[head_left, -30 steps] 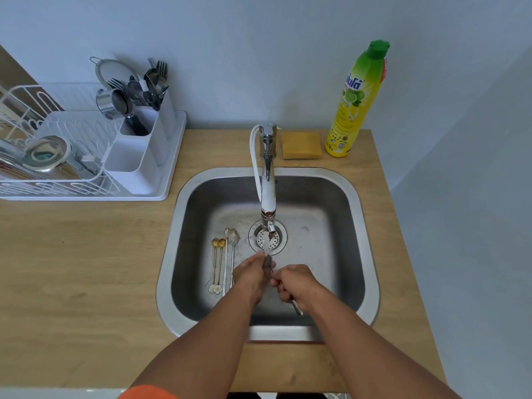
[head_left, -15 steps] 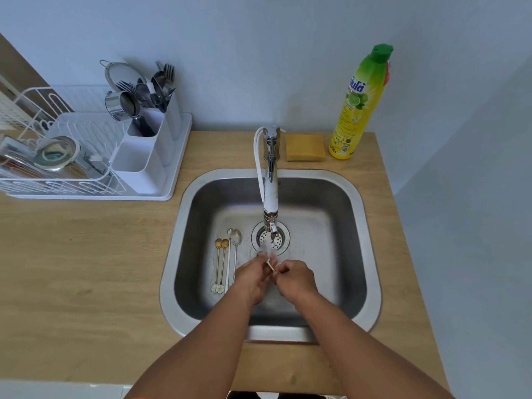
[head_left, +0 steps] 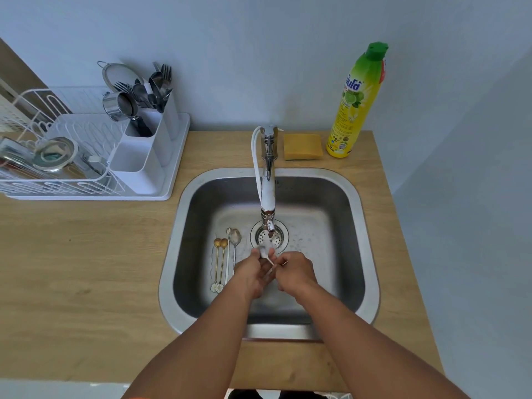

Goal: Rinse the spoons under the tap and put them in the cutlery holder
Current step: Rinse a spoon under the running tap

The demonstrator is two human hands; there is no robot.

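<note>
Both my hands meet under the tap [head_left: 268,197] in the steel sink [head_left: 365,254]. My left hand [head_left: 253,272] and my right hand [head_left: 296,273] hold one spoon [head_left: 266,256] between them, its bowl up in the running water near the drain [head_left: 269,236]. On the sink floor to the left lie two gold spoons [head_left: 219,263] and two silver spoons [head_left: 233,249], side by side. The white cutlery holder [head_left: 144,156] stands at the right end of the dish rack, with forks and spoons in its far compartment.
A white wire dish rack [head_left: 57,168] with metal cups and lids sits on the wooden counter [head_left: 86,269] at the left. Behind the sink are a yellow sponge [head_left: 302,146] and a green-yellow dish soap bottle [head_left: 357,102]. A wall stands close on the right.
The hands have drawn closer together and moved up toward the water stream; the spoon's bowl now sits in the water. The spoons on the sink floor have not moved.
</note>
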